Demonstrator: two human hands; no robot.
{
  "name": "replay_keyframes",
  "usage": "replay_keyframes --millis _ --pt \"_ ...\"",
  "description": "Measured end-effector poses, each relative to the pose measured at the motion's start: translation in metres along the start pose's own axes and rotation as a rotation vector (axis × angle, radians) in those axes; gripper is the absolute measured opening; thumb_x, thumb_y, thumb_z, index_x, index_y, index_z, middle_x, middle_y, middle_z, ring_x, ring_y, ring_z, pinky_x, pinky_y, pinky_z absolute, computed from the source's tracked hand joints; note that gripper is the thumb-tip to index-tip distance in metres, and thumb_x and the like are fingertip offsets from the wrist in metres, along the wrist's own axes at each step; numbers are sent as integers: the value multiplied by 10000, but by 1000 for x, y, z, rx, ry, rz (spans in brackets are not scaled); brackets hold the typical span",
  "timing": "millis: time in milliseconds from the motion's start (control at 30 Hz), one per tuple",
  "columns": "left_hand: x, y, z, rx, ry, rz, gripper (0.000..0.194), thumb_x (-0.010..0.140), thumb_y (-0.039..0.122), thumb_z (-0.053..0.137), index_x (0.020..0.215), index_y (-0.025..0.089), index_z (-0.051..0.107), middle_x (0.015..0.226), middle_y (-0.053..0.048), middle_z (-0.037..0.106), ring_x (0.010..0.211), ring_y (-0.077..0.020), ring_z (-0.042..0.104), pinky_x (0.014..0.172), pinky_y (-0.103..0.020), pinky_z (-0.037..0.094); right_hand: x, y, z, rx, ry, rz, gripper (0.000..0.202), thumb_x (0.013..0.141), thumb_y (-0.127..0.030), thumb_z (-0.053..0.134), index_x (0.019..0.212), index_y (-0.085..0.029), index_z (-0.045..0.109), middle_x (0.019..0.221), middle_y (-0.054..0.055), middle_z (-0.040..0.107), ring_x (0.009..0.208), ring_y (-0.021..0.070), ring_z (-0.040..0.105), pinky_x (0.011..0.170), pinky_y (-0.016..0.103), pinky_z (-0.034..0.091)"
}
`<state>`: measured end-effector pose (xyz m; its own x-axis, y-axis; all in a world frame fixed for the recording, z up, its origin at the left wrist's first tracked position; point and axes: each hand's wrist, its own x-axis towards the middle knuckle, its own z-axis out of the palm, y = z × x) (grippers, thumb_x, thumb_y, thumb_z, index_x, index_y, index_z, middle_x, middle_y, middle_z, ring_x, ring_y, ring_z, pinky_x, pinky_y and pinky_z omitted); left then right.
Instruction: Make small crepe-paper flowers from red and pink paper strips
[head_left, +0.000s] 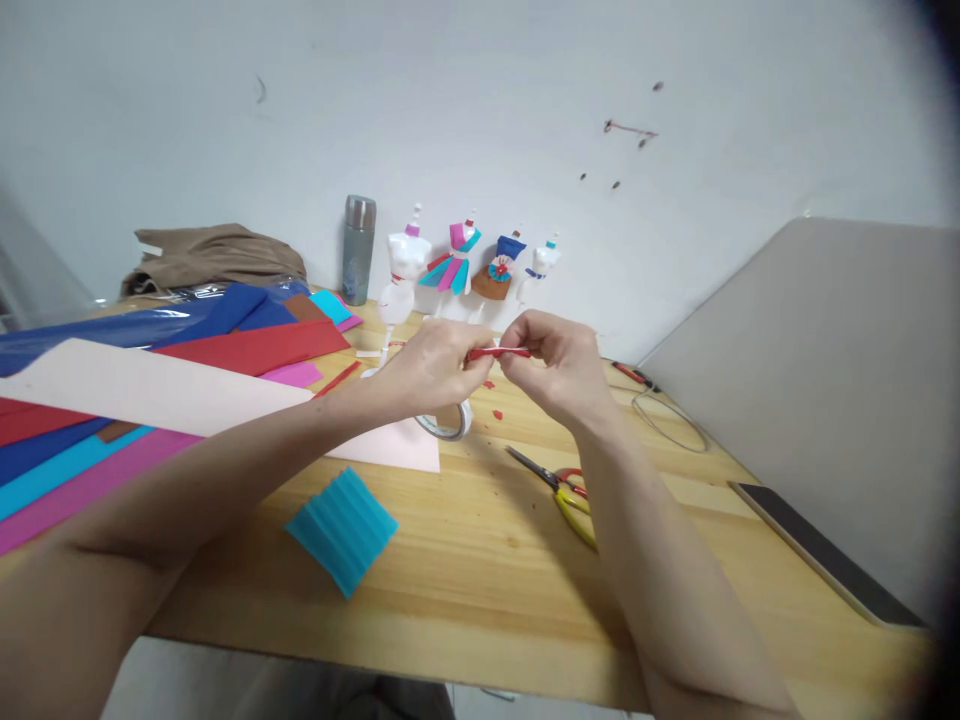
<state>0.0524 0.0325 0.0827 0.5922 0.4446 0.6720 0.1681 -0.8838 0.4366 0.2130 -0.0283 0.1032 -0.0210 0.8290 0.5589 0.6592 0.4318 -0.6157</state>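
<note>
Between both hands, above the table, a narrow red strip (496, 352) with a whitish upper edge is stretched; whether it is paper or fabric I cannot tell. My left hand (444, 358) pinches its left end. Thumb and fingers of my right hand (555, 362) close on its right end. Below my left hand stands a roll of tape (448, 425), partly hidden. Scissors (559, 485) with red and yellow handles lie under my right forearm, blades apart. A pleated turquoise square (343, 530) rests near the table's front edge.
Coloured sheets (150, 390) are piled at the left, with brown cloth (217, 258) behind. A flask (359, 250) and several small mannequins (454, 262) line the wall. To the right lie a red-handled tool (634, 375), a thin wire (671, 425) and a dark flat panel (825, 550).
</note>
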Motion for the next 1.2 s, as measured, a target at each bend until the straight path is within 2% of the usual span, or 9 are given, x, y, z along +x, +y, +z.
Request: replay_keyframes --millis 133,267,600,800,933,1000,1067,1133,1200 --pt "1 7 -5 -72 -49 -63 265 772 88 481 560 187 358 524 48 343 531 -93 324 545 -291 216 0 0 0 11 -14 -5 83 639 -189 555 613 -214 481 596 -26 515 576 119 459 574 285 376" --pt "1 10 -5 -36 -27 -51 252 784 119 509 577 188 384 525 49 350 531 -95 327 550 -293 219 -1 -2 0 -7 -14 -30 85 640 -184 547 604 -216 476 588 -27 510 577 117 448 576 282 371" --pt "-2 11 -8 188 -126 -1 221 912 138 439 751 175 586 680 -33 556 622 -158 461 599 -289 299 -1 -3 0 -61 -16 -89 68 637 -158 535 621 -215 500 609 -27 534 593 123 471 610 295 396" --pt "4 10 -13 -30 -68 -113 283 868 105 468 598 172 520 564 13 477 559 -111 431 578 -250 312 0 -3 0 48 -3 -34 86 710 -252 636 715 -214 558 657 -10 572 610 134 524 617 302 442" --pt "7 4 -14 -297 20 -332 265 876 196 457 626 164 539 600 16 564 501 -83 454 502 -216 326 1 -4 -7 252 50 -1 283 761 -444 708 887 -212 605 768 27 652 629 159 604 621 323 503" --pt "8 1 -13 -432 74 -459 209 866 218 465 691 162 566 621 18 583 458 -73 442 446 -206 314 1 -5 -8 265 -57 44 333 778 -520 689 810 -197 616 751 49 679 652 174 630 645 331 514" --pt "9 -2 -12 -520 116 -548 168 845 193 467 716 162 569 609 21 569 425 -67 427 406 -201 288 1 -7 -5 246 -252 107 369 771 -548 684 776 -182 637 762 66 700 711 198 657 678 338 516" --pt "10 -3 -10 -577 135 -584 151 827 167 468 715 165 568 596 22 559 414 -65 433 390 -197 270 -1 -9 1 256 -397 167 353 742 -515 714 810 -173 655 808 73 717 768 216 673 705 341 514" --pt "10 -4 -9 -609 152 -601 138 816 163 482 710 168 569 588 20 561 414 -68 447 389 -197 272 -2 -10 8 319 -446 231 315 716 -453 745 834 -175 655 803 65 721 767 210 675 712 335 513"
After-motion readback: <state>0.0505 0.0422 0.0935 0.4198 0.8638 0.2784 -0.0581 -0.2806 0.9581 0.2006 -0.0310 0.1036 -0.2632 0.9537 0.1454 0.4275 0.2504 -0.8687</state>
